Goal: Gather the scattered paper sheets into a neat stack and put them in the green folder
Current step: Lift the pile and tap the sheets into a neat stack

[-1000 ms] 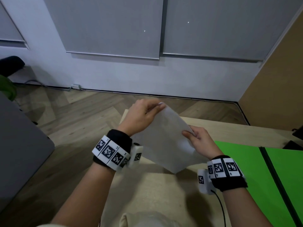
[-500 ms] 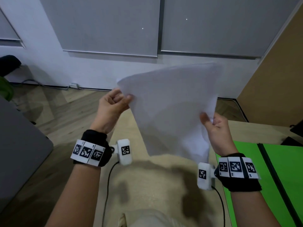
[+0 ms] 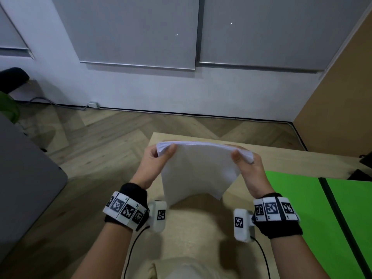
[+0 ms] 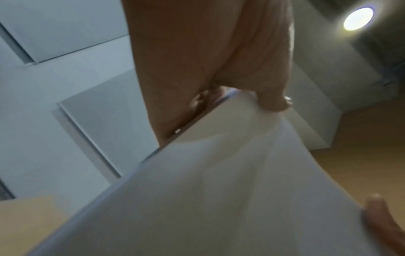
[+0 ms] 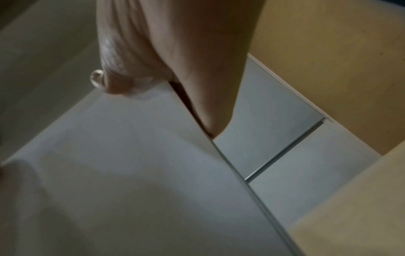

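A stack of white paper sheets (image 3: 198,168) hangs above the wooden table (image 3: 281,158), bowed between my hands, its lower edge near the tabletop. My left hand (image 3: 161,156) pinches the stack's top left corner. My right hand (image 3: 244,160) pinches the top right corner. In the left wrist view the paper (image 4: 219,199) fills the lower frame under my left hand's (image 4: 247,102) thumb. The right wrist view shows the sheets (image 5: 131,173) below my right hand's (image 5: 140,86) thumb. The open green folder (image 3: 302,198) lies flat on the table to the right.
The table's left edge (image 3: 150,141) drops to a wood floor (image 3: 90,148). A grey surface (image 3: 24,178) stands at the far left. Dark objects (image 3: 362,168) sit at the table's right rear. A white wall with grey blinds lies ahead.
The stack, held high and fanned up half a second ago, has come down toward the table. Both hands now pinch its top corners and hold it level.
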`<state>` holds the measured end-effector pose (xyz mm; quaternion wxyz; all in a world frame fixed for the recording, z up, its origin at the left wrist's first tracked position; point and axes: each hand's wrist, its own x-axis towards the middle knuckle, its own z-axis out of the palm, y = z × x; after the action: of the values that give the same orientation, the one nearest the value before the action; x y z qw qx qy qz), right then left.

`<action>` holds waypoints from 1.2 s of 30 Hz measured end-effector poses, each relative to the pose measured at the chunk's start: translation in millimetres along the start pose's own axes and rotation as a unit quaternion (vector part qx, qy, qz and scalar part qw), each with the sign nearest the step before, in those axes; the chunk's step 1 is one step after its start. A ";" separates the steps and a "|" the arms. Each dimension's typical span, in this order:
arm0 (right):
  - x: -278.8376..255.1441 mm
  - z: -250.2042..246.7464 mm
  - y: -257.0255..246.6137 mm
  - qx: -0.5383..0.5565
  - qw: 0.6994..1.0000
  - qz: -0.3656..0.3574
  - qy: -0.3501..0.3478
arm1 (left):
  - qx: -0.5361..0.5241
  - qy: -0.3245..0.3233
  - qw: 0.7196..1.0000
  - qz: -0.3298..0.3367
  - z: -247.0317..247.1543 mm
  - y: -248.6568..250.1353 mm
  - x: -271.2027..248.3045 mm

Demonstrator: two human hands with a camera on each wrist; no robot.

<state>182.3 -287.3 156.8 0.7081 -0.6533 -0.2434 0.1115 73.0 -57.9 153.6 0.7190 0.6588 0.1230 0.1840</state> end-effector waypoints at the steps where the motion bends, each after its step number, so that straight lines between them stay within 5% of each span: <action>1: 2.0 2.2 -2.3 0.003 1.000 -0.005 0.005 | -0.004 0.023 1.000 0.017 2.9 4.3 1.5; 6: 12.2 19.6 -4.1 -0.023 0.994 -0.013 0.107 | 0.008 0.141 0.989 0.049 26.8 7.0 10.6; 8: 15.9 19.9 -9.7 -0.016 0.995 -0.017 0.093 | 0.004 0.147 0.989 0.032 26.4 5.8 16.0; 12: 18.6 6.7 -15.2 -0.047 0.998 0.003 -0.028 | 0.024 0.024 0.999 0.012 6.9 4.8 17.2; 15: 21.1 6.0 -17.7 -0.090 0.996 -0.004 -0.028 | 0.058 -0.052 0.997 0.010 9.9 17.2 18.3; 20: 22.0 -0.9 -27.6 -0.068 0.995 -0.068 0.040 | 0.041 -0.070 0.995 0.055 15.6 37.2 19.4; 26: 5.5 -9.3 0.0 -0.069 0.995 0.045 0.049 | 0.095 -0.112 0.989 0.003 8.6 13.0 9.4; 33: 8.7 -5.1 -10.7 -0.059 0.994 -0.023 0.091 | 0.103 -0.039 0.991 0.078 22.6 18.5 8.0; 36: 4.2 -8.4 -8.6 -0.065 0.995 -0.003 0.075 | 0.122 -0.059 0.988 0.072 20.2 14.8 4.1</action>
<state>188.6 -293.7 165.8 0.6810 -0.7037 -0.1979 0.0439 83.6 -73.5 170.6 0.6245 0.7582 0.0541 0.1796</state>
